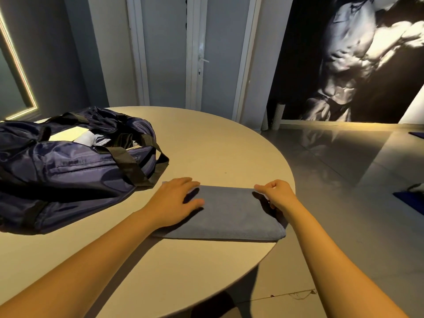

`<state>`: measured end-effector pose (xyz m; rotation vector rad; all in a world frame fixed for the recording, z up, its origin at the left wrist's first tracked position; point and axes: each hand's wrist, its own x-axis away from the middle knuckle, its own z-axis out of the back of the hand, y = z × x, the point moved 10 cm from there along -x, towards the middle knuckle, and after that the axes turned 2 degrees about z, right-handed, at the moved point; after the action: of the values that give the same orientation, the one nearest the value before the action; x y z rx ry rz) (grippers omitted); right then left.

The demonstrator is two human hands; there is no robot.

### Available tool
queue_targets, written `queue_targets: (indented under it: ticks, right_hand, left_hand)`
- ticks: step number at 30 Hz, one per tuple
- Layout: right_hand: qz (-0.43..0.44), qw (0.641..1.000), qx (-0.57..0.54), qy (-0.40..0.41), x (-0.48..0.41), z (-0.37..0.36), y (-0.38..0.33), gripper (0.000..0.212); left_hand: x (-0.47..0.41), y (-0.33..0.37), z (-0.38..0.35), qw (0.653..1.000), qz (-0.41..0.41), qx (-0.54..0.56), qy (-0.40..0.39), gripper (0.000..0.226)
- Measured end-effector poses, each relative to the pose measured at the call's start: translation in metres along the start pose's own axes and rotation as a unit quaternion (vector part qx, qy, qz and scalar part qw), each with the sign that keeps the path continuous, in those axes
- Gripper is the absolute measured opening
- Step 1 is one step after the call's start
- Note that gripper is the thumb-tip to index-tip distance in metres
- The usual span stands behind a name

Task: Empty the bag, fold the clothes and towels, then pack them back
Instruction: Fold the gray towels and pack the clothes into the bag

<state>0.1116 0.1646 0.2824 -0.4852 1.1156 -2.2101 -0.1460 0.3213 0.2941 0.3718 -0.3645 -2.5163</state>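
Observation:
A folded grey towel (226, 214) lies flat on the round beige table (206, 145), close to its right edge. My left hand (176, 200) rests palm down on the towel's left end, fingers straight. At the towel's far right corner my right hand (276, 193) has its fingers curled round the towel's edge. To the left sits an open navy duffel bag (68, 171) with black straps. White and light cloth (91, 138) shows inside its opening.
The table's rim curves just past the towel on the right, with glossy grey floor (344, 180) beyond. A white door (195, 53) stands behind the table. Dark blue mats (410, 200) lie on the floor at far right.

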Motion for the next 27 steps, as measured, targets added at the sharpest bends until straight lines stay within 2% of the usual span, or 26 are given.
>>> queue_targets:
  ticks: [1,3,6,8,10,11,13,15,17,18,20,22,23,25,27]
  right_hand:
    - [0.003,1.0,-0.005,-0.011,0.006,0.002,-0.003,0.045]
    - [-0.005,0.999,-0.041,-0.008,0.018,0.011,-0.002,0.026]
    - [-0.04,0.997,-0.061,-0.015,0.041,0.018,0.011,0.018]
    - [-0.055,0.997,-0.018,-0.058,0.053,0.011,0.019,0.026]
    - [-0.047,0.995,0.016,-0.087,0.06,0.005,0.02,0.022]
    - [-0.034,0.996,0.039,-0.076,0.057,0.007,0.02,0.02]
    - [-0.001,0.987,0.163,-0.008,0.053,0.02,0.014,0.015]
    - [0.038,0.952,0.293,0.08,0.058,0.029,-0.003,0.012]
    - [0.132,0.937,0.295,0.129,0.077,0.015,-0.035,0.012]
    - [0.202,0.936,0.265,0.117,0.089,-0.004,-0.052,0.014]
    - [0.313,0.924,0.219,0.017,0.114,-0.054,-0.074,0.022]
    - [0.346,0.904,0.238,-0.082,0.127,-0.096,-0.068,0.034]
    - [0.349,0.896,0.259,-0.09,0.127,-0.104,-0.063,0.037]
    - [0.35,0.895,0.273,-0.043,0.128,-0.096,-0.064,0.033]
    - [0.365,0.892,0.265,-0.015,0.138,-0.092,-0.074,0.026]
  left_hand:
    - [0.004,0.001,-0.018,0.997,-0.008,-0.023,-0.071,0.081]
    - [0.011,-0.007,-0.038,0.99,0.0,-0.055,-0.131,0.102]
    - [0.016,-0.014,-0.043,0.99,0.034,-0.062,-0.122,0.108]
    - [0.018,-0.015,-0.044,0.989,0.063,-0.073,-0.11,0.106]
    - [0.023,-0.015,-0.044,0.987,0.097,-0.08,-0.099,0.098]
    - [0.026,-0.015,-0.044,0.986,0.114,-0.081,-0.093,0.094]
    - [0.035,-0.013,-0.042,0.983,0.144,-0.083,-0.077,0.089]
    - [0.046,-0.01,-0.04,0.98,0.169,-0.086,-0.064,0.087]
    - [0.057,-0.01,-0.038,0.976,0.187,-0.094,-0.065,0.087]
    - [0.062,-0.011,-0.036,0.975,0.188,-0.1,-0.065,0.088]
    - [0.07,-0.015,-0.027,0.976,0.175,-0.12,-0.057,0.09]
    - [0.082,-0.019,-0.011,0.979,0.141,-0.138,-0.044,0.1]
    - [0.09,-0.022,-0.003,0.982,0.118,-0.139,-0.043,0.105]
    - [0.108,-0.03,0.011,0.99,0.081,-0.109,-0.037,0.109]
    - [0.126,-0.042,0.024,0.996,0.069,-0.059,-0.019,0.098]
